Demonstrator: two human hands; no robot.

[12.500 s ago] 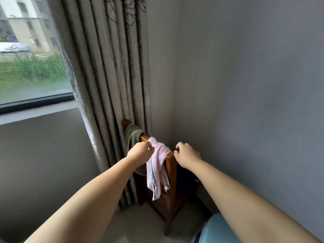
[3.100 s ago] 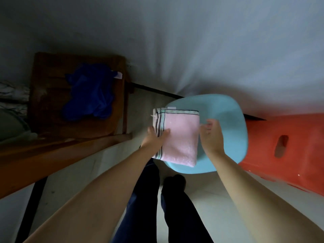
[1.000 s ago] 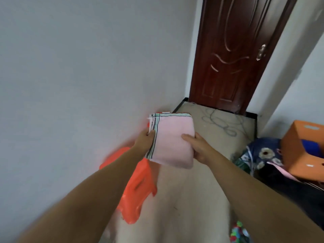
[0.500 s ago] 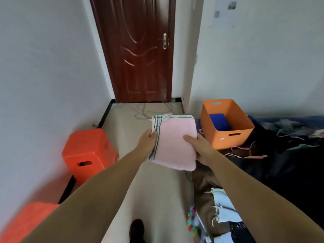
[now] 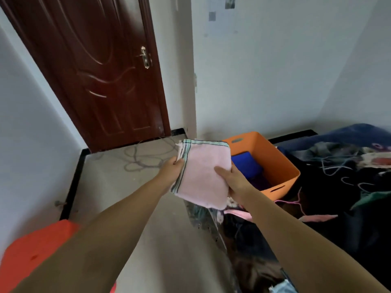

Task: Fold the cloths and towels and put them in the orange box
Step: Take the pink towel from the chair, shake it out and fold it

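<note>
Folded pink towel (image 5: 203, 176) held just left of the orange box (image 5: 273, 163).
The left hand (image 5: 172, 169) pinches its striped edge; the right hand (image 5: 232, 180) grips the opposite side, thumb on top.

Towel (image 5: 204, 174) left of box (image 5: 273, 161) — cloth (image 5: 246, 164) inside it.

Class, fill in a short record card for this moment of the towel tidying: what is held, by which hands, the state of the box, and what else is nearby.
held: folded pink towel, striped along its left edge
left hand: grips the towel's left edge
right hand: grips the towel's right side, thumb on top
orange box: on the floor, just beyond the towel
in box: blue cloth
step left: towel not yet in the box
nearby: dark door, shut; red stool, lower left
</note>
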